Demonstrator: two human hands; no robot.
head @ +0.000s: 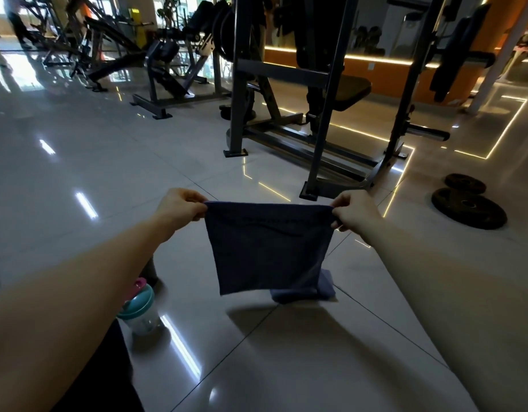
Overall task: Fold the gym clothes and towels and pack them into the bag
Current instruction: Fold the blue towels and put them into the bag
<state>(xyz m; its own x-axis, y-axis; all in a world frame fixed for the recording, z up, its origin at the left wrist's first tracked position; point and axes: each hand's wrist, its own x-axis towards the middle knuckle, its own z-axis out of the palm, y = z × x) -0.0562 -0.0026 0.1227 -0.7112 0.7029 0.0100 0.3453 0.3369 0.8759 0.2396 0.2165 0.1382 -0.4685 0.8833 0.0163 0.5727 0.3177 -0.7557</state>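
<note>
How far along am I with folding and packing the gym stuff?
One folded blue towel already lies on the floor. Your left hand and right hand pinch the top corners of a second towel, hanging in the air. No bag is in view, so packing looks undone.

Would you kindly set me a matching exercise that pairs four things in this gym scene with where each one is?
Things:
1. hanging blue cloth
2. folded blue cloth
3. teal-lidded bottle
4. weight plates

Places:
A. on the floor at far right
B. on the floor at lower left
C. pinched at its top corners by the left hand and right hand
D. on the floor behind the hanging cloth's lower edge

Pairs: 1-C, 2-D, 3-B, 4-A.
</note>
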